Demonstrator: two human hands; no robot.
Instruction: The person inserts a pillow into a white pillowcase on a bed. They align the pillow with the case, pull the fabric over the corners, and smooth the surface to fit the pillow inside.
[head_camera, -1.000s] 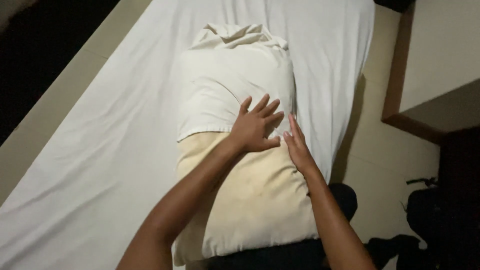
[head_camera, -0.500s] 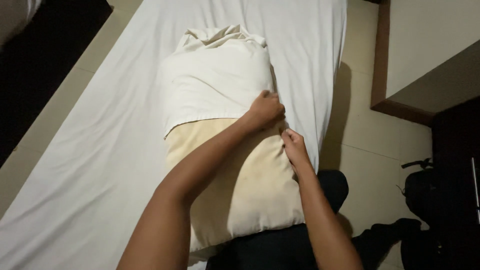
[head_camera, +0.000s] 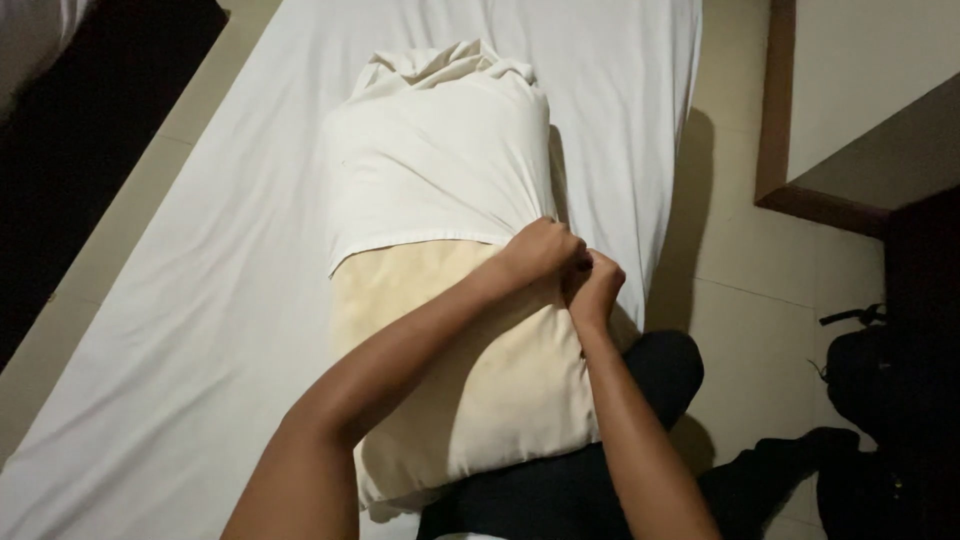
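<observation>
A cream, yellow-stained pillow lies lengthwise on the bed, its far half inside a white pillowcase bunched at the top. My left hand is fisted on the pillowcase's open hem at the pillow's right side. Right beside it, touching, my right hand pinches the same hem edge. Both forearms cross over the bare part of the pillow.
A white bed sheet covers the mattress. Beige tiled floor runs along the right, with a brown-edged cabinet at upper right and a dark bag lower right. Dark floor area lies at upper left.
Both hands went from lying flat on the pillow to gripping the pillowcase hem at the right side. The hem has come lower along the pillow.
</observation>
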